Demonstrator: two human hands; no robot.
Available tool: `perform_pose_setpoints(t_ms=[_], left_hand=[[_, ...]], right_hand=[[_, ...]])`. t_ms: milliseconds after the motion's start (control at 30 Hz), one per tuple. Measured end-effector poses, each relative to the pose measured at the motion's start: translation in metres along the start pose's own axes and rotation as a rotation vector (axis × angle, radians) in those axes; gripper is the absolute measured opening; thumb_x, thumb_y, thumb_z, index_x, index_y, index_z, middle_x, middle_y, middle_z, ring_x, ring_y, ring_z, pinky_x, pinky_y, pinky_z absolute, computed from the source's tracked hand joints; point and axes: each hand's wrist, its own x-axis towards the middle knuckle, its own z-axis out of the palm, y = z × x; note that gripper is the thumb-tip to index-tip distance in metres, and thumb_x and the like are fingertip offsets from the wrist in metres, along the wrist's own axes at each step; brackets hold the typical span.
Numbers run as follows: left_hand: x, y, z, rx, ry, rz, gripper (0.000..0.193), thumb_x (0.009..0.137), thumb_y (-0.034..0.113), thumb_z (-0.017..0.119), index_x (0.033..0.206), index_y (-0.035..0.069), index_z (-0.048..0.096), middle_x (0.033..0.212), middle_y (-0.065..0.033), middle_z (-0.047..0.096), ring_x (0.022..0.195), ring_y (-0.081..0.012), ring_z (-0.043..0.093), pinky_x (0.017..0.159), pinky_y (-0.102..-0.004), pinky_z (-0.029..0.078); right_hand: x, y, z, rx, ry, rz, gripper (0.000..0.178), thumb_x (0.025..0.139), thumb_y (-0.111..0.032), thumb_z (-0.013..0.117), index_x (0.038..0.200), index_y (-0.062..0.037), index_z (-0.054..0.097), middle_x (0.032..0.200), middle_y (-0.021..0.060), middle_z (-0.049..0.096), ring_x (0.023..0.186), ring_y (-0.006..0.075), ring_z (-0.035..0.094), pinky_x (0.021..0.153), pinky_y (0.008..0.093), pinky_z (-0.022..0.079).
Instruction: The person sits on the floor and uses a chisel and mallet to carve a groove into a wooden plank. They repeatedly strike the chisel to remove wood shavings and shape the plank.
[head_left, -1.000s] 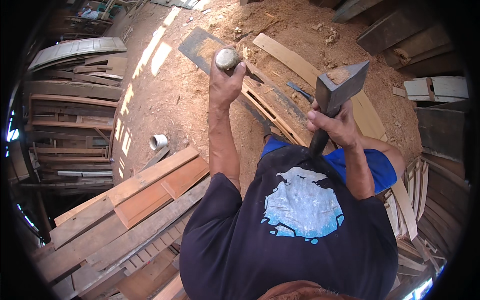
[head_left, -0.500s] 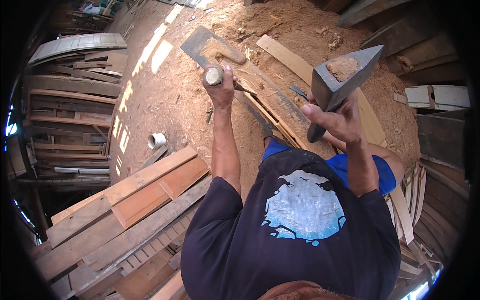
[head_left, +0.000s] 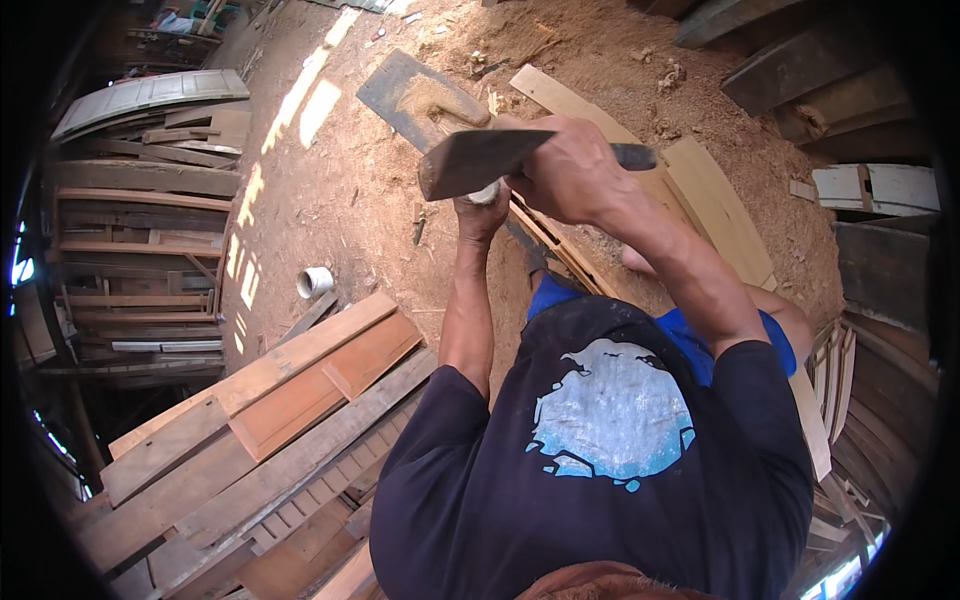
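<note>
My left hand (head_left: pixel 480 220) is closed around a chisel (head_left: pixel 484 194), whose pale round handle end shows just beneath the hatchet; its blade is hidden. In my right hand (head_left: pixel 575 165), fingers wrapped, is a hatchet (head_left: pixel 475 165) with a dark metal head. Its head lies over the chisel's handle end, and whether the two touch I cannot tell. The hatchet's dark handle sticks out to the right of my hand. Below both hands a long piece of wood with a slot (head_left: pixel 555 243) runs toward my legs, beside a thick grey board (head_left: pixel 385 95) dusted with sawdust.
Sawdust and shavings cover the ground. Pale planks (head_left: pixel 715 190) lie to the right of the work. Stacked boards (head_left: pixel 300 400) fill the near left, with a white cup-like container (head_left: pixel 315 282) beyond them. More timber (head_left: pixel 140 220) is piled along the left side, and dark beams (head_left: pixel 800 70) along the right.
My right hand has swung the hatchet left and forward, from up on the right to over the chisel. My left hand has shifted slightly right and nearer, still holding the chisel.
</note>
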Motion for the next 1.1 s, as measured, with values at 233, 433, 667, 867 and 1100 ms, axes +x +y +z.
perform_pose_setpoints(t_ms=[233, 433, 667, 867, 1100], left_hand=[[0.012, 0.023, 0.019, -0.107, 0.198, -0.047, 0.031, 0.084, 0.0, 0.067, 0.114, -0.003, 0.065, 0.109, -0.0133, 0.069, 0.103, -0.0223, 0.068, 0.093, -0.0359, 0.052], [0.073, -0.016, 0.006, -0.231, 0.283, -0.24, 0.034, 0.084, -0.004, 0.065, 0.118, -0.004, 0.063, 0.119, -0.0135, 0.066, 0.108, -0.0218, 0.067, 0.095, -0.0348, 0.052], [0.062, -0.038, 0.014, -0.158, 0.266, -0.158, 0.049, 0.082, -0.001, 0.072, 0.127, -0.002, 0.053, 0.114, -0.0113, 0.067, 0.104, -0.0184, 0.065, 0.091, -0.0313, 0.052], [0.069, -0.119, 0.023, -0.002, 0.422, -0.526, 0.044, 0.08, 0.016, 0.072, 0.117, -0.004, 0.059, 0.106, -0.0145, 0.066, 0.095, -0.0244, 0.063, 0.088, -0.0369, 0.051], [0.038, -0.151, 0.042, 0.363, 0.283, -0.945, 0.054, 0.079, 0.032, 0.074, 0.121, 0.0, 0.062, 0.117, -0.0185, 0.064, 0.102, -0.0348, 0.062, 0.099, -0.0417, 0.046]], right_hand=[[0.014, 0.001, -0.011, 0.1, -0.066, 0.013, 0.023, 0.078, -0.021, 0.075, 0.09, -0.0017, 0.07, 0.077, 0.0193, 0.068, 0.076, 0.04, 0.069, 0.072, 0.0471, 0.054], [0.058, 0.003, 0.01, -0.002, 0.082, -0.057, 0.024, 0.08, -0.018, 0.073, 0.096, -0.0011, 0.068, 0.076, 0.0193, 0.067, 0.074, 0.0409, 0.067, 0.073, 0.0468, 0.055], [0.03, 0.058, 0.044, 0.259, -0.186, 0.221, 0.03, 0.084, -0.022, 0.071, 0.103, 0.0006, 0.067, 0.078, 0.0117, 0.068, 0.072, 0.0263, 0.067, 0.069, 0.0405, 0.054], [-0.091, 0.153, 0.159, 0.327, 0.257, 0.06, 0.028, 0.089, -0.026, 0.076, 0.099, -0.0034, 0.064, 0.094, 0.0044, 0.063, 0.081, 0.0167, 0.059, 0.069, 0.0334, 0.049], [-0.131, 0.133, 0.124, 0.67, 0.1, 0.307, 0.023, 0.088, -0.024, 0.076, 0.09, -0.0067, 0.061, 0.085, -0.0009, 0.057, 0.077, 0.0084, 0.053, 0.069, 0.0266, 0.046]])
